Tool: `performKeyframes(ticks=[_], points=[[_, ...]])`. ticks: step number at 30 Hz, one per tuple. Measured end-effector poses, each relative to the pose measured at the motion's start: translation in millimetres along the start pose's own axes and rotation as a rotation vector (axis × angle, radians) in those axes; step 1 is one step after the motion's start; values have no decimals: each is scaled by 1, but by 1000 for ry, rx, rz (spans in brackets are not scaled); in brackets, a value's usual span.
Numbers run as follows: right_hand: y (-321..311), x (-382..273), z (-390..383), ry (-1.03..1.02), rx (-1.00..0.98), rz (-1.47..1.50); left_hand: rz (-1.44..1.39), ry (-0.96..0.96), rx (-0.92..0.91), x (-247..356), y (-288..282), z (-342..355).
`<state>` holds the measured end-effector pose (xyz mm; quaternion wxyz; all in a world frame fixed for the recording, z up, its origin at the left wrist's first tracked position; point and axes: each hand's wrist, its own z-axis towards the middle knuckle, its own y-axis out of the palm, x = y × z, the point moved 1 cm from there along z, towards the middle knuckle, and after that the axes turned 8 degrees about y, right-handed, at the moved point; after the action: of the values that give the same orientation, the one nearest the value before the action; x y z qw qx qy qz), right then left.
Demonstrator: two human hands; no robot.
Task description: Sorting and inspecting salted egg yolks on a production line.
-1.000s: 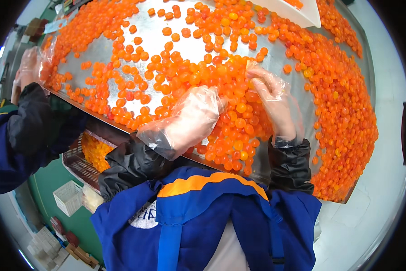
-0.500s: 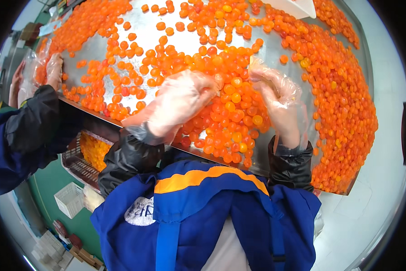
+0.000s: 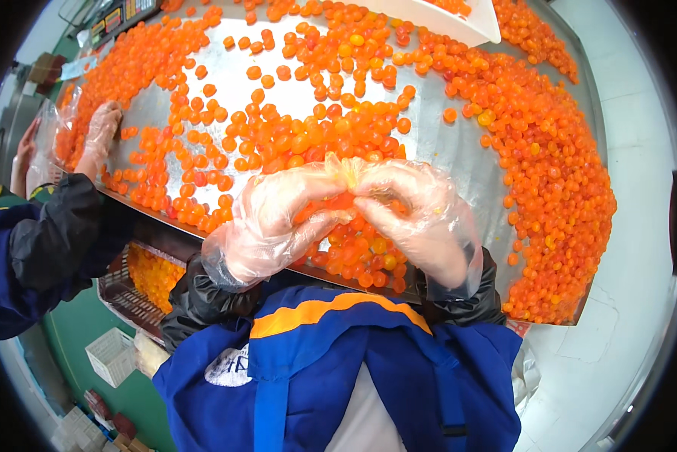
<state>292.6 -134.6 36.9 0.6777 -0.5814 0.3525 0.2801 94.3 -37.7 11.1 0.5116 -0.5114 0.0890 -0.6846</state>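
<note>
My left hand (image 3: 282, 222) and my right hand (image 3: 417, 215), both in clear plastic gloves, meet above the near side of a metal tray (image 3: 459, 169). Their thumbs and fingers are pinched together. A small yellow-orange egg yolk (image 3: 350, 172) shows between the fingertips, mostly hidden by them, so its condition is hard to make out. Under and beyond my hands lie many loose, round orange egg yolks (image 3: 308, 135). A few among them are yellower.
A large heap of yolks (image 3: 560, 188) covers the tray's right side. A white container (image 3: 459, 21) stands at the far side. At left, a co-worker's gloved hand (image 3: 101, 132) touches other yolks. Below the tray's edge, a brown crate (image 3: 120, 290) holds yellow-orange pieces; a white basket (image 3: 111, 358) stands on the green floor.
My hands were apart over the yolks, and have come together with fingertips meeting. My right hand moved left and nearer. The co-worker's hand has shifted slightly. The view has turned a little.
</note>
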Motion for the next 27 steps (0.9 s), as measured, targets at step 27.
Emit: performKeyframes(ticks=[27], points=[[2,4,0,83,-48,-37,79,189,24,0,12,4]])
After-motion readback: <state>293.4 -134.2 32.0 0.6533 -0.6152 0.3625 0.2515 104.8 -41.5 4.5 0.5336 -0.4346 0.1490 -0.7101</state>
